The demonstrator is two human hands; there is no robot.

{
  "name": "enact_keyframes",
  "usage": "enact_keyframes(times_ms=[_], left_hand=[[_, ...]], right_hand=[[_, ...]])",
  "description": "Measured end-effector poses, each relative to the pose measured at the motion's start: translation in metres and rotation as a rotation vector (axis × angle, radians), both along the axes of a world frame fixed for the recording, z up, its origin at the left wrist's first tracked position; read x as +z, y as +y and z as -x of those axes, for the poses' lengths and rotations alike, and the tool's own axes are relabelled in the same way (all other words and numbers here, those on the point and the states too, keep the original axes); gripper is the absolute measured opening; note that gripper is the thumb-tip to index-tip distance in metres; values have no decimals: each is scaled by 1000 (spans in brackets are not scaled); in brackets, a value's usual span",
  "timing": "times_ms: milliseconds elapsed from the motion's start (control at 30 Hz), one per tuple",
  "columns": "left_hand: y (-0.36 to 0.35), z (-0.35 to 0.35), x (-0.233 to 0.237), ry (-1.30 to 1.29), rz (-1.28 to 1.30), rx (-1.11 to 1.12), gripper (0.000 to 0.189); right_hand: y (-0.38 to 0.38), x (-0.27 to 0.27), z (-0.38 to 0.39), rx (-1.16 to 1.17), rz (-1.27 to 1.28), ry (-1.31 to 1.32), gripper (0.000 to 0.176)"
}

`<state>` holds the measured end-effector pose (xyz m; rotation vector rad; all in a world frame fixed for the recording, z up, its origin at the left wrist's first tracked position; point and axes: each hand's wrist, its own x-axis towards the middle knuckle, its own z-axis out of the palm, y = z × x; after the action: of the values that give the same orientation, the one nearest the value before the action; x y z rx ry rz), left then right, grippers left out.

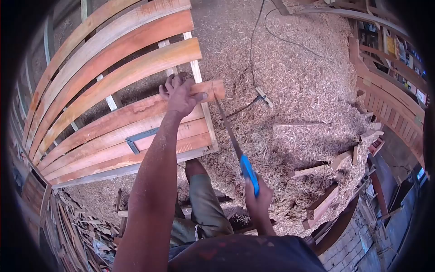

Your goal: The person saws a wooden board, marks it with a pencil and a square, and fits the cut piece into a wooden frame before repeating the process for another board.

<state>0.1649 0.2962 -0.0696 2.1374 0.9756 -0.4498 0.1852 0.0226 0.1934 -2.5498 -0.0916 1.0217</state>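
Observation:
My right hand (258, 197) is closed around the blue handle of a handsaw (233, 138). The saw's narrow blade runs up to a reddish wooden plank (149, 105), its tip at a cut line near the plank's right end. On that plank my left hand (181, 96) presses down, thumb along the top face just left of the blade and fingers bent over the far side. The plank's end sticks out past a pale wooden rail (208, 122) underneath. Nearer to me, a try square (133, 140) lies across neighbouring planks, partly behind my left forearm.
More curved slats (118, 72) lie spaced across the frame at upper left. Wood shavings (299, 81) cover the floor, where a cable and a small wooden block (263, 97) lie. Offcuts (321, 206) stand at lower right; a slatted wooden piece (394, 113) is at far right.

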Motion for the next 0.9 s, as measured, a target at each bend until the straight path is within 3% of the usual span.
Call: enact_keyframes(times_ms=[67, 133, 200, 300, 367, 400, 467, 567, 633, 700, 800, 900], left_hand=[[-1, 2, 4, 17, 2, -18, 66], [0, -1, 5, 32, 7, -12, 66], [0, 4, 3, -35, 21, 15, 61], [4, -2, 5, -43, 39, 32, 57], [1, -1, 6, 7, 56, 30, 55], [3, -3, 4, 92, 54, -22, 69], [0, -2, 11, 75, 68, -26, 68], [-1, 1, 8, 13, 54, -4, 62], [-2, 1, 4, -34, 22, 39, 56], [-1, 2, 7, -42, 24, 45, 58], [1, 1, 7, -10, 53, 30, 62], [1, 0, 2, 13, 49, 23, 63]], right_hand=[[20, -56, -9, 0, -24, -5, 30], [60, -127, -26, 18, -219, -116, 30], [98, -160, -57, 96, -189, -46, 32], [78, -133, -42, 45, -176, -44, 35], [37, -61, -18, 1, -161, -37, 32], [20, -22, -5, -84, -129, 30, 31], [-11, 16, 14, -99, -44, 58, 30], [2, -45, 2, 78, -35, -53, 29], [45, -113, -17, 15, -232, -75, 30], [75, -162, -39, 67, -216, -70, 32], [79, -151, -41, 89, -274, -127, 32], [14, -75, -5, -11, -153, -16, 34]])
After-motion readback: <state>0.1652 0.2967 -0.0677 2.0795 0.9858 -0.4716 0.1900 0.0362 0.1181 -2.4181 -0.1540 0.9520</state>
